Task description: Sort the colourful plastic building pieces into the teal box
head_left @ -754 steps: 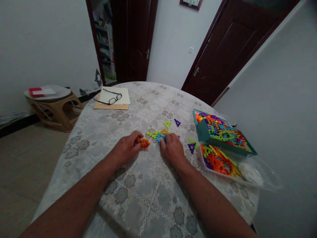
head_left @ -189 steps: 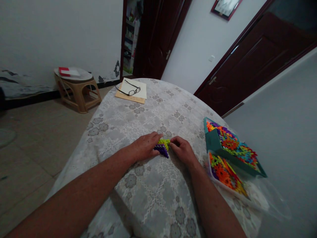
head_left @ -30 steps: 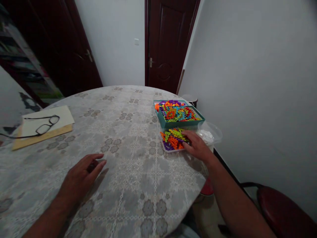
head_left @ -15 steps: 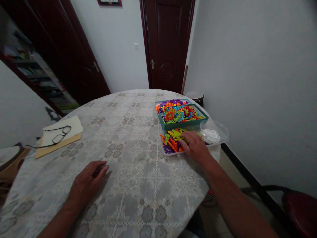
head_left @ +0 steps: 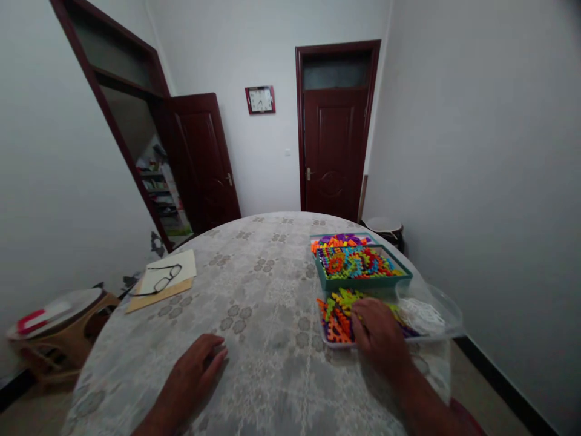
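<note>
My left hand [head_left: 195, 366] rests on the patterned tablecloth with its thumb and fingers apart and nothing between them. Over at the right, my right hand [head_left: 379, 333] reaches into a clear shallow plastic tray [head_left: 338, 345] of notched plastic building pieces. Its fingers are curled down among them; whatever they grip is hidden by the hand. Orange pieces [head_left: 338, 321] lie at the tray's left side, with yellow-green pieces [head_left: 347, 297] behind the fingers and purple ones low in the tray.
Behind the tray stands a green box [head_left: 363, 283] full of colourful pieces, with another box of purple and orange pieces [head_left: 340, 241] beyond. A clear round container [head_left: 447, 309] holds white pieces. Glasses [head_left: 166, 278] lie on paper at the left. The tablecloth [head_left: 272, 290] covers a round table.
The head view has tilted up, so the clock and more wall show. My right hand is still at the tray, its fingers drawn closer together. My left hand stays resting on the table.
</note>
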Available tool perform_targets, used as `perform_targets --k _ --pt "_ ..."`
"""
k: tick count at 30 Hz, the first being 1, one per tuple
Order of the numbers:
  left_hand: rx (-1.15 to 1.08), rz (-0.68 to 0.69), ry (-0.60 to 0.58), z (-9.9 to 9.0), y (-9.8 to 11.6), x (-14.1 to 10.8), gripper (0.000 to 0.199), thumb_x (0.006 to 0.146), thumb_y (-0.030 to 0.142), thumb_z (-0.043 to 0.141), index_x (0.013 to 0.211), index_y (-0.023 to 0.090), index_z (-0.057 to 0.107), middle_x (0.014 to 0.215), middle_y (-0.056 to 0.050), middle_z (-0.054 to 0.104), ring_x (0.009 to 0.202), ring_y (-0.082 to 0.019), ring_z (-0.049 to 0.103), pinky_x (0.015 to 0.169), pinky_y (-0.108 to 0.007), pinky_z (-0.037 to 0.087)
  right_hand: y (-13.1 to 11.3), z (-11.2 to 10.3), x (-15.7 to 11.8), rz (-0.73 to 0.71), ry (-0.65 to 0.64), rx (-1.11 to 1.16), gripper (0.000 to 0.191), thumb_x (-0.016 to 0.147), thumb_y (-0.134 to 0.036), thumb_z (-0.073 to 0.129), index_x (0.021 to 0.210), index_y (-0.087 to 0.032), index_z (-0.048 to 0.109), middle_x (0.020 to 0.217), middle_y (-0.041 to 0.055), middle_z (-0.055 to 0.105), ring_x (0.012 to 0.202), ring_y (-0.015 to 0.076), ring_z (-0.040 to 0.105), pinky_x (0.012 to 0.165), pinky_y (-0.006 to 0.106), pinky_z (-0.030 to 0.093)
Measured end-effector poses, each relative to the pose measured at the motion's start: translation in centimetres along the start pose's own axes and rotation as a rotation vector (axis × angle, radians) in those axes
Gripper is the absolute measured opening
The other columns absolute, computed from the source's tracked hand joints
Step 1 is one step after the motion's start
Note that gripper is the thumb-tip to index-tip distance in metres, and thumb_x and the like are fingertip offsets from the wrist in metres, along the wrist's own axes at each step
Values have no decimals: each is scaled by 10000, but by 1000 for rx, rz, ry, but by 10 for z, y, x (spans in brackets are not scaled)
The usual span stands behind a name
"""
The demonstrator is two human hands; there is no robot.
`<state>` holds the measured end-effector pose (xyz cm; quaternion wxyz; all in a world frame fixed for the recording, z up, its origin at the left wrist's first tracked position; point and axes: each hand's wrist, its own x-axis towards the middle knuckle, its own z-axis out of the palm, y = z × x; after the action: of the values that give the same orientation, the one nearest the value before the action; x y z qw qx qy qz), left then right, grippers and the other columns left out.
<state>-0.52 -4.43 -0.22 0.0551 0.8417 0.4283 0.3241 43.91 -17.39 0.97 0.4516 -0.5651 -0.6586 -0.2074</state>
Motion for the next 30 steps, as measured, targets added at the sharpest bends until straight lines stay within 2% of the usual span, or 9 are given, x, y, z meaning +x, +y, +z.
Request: perform_targets --k 3,6,9,11,13,16,20,26,30 --pt "7 1 -6 2 -1 -2 304 1007 523 614 1040 252 747 984 -71 789 826 -218 785 772 -303 663 -34 5 -16 -127 -29 156 259 947 -110 578 1143 -272 627 1025 81 754 973 272 707 906 447 546" --pt "0 4 4 4 -5 -4 330 998 549 616 1040 253 754 1006 -88 796 856 -237 793 791 -318 668 -62 19 -41 -252 -244 243 203 848 -134 609 1005 -262 627 935 64 737 859 243 703 748 378 518" --pt "-6 -4 9 4 -6 -4 344 997 568 608 1027 260 758 996 -85 799 841 -239 794 780 -317 669 -73 36 -58 -342 -494 214 136 738 -168 637 823 -251 572 809 17 686 701 193 642 600 338 390" --pt "1 -4 5 4 -5 -3 334 999 563 608 1026 266 758 997 -74 798 844 -230 793 771 -301 664 -74 43 -61 -369 -593 199 133 704 -184 641 778 -241 546 781 2 671 660 170 616 563 331 309" --pt "10 -3 10 3 -4 -2 332 994 565 615 1020 265 755 988 -66 798 837 -223 792 762 -286 659 -73 44 -58 -330 -653 202 129 707 -189 644 789 -234 555 798 -2 676 677 159 618 565 327 276" --pt "16 6 31 2 -2 -1 349 985 582 620 1008 258 748 959 -61 797 792 -213 786 729 -270 653 -74 40 -52 -242 -685 220 123 745 -182 644 839 -229 579 848 1 690 736 157 634 602 316 296" --pt "32 31 44 2 -2 -1 362 995 587 606 999 255 751 970 -69 804 808 -217 791 732 -265 651 -76 36 -51 -218 -688 232 100 778 -192 642 848 -227 580 867 11 691 749 163 623 623 312 306" --pt "47 41 0 5 -9 -4 344 994 575 609 1016 266 758 997 -59 810 857 -218 793 777 -264 650 -74 44 -57 -233 -598 206 74 762 -225 630 771 -220 557 751 6 632 631 147 538 574 326 223" --pt "59 61 -2 11 -19 -5 396 973 615 604 1020 259 771 1050 -78 820 946 -261 797 854 -316 655 -73 44 -54 -237 -613 157 78 779 -241 617 747 -218 549 722 1 609 586 137 484 556 329 201"
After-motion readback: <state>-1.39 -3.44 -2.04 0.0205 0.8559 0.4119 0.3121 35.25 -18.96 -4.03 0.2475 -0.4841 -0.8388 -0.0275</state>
